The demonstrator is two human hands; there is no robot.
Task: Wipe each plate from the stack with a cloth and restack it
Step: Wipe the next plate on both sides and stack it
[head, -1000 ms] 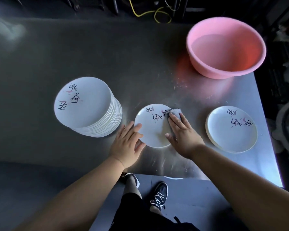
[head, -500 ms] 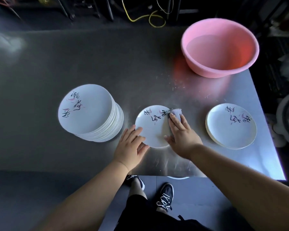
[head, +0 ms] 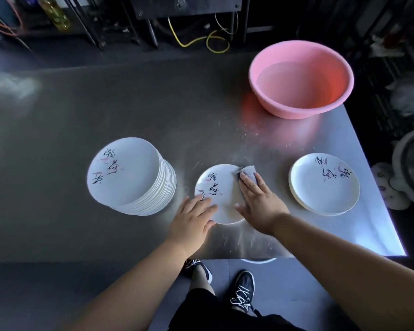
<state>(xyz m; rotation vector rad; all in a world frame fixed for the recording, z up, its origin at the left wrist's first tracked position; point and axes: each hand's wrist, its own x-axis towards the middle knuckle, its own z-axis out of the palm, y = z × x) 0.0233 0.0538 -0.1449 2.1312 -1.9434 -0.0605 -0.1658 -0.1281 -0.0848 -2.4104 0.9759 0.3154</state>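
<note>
A white plate (head: 221,187) with black brush writing lies flat on the steel table (head: 153,111) in front of me. My left hand (head: 193,220) rests with straight fingers on its near-left rim. My right hand (head: 258,199) presses a grey cloth (head: 247,170) flat against the plate's right side; the cloth's far end shows past my fingertips. A tall stack of matching plates (head: 127,173) stands to the left. A low stack of plates (head: 324,183) sits to the right.
A pink basin (head: 301,77) holding water stands at the table's far right corner. The table's right edge and near edge are close to the plates. Dark frames and yellow cables lie beyond the far edge. My feet show below the near edge.
The middle plate has turned under my hands, so its writing now runs down the left side. My left fingers have slid further onto the rim. The cloth stays on the plate's right side.
</note>
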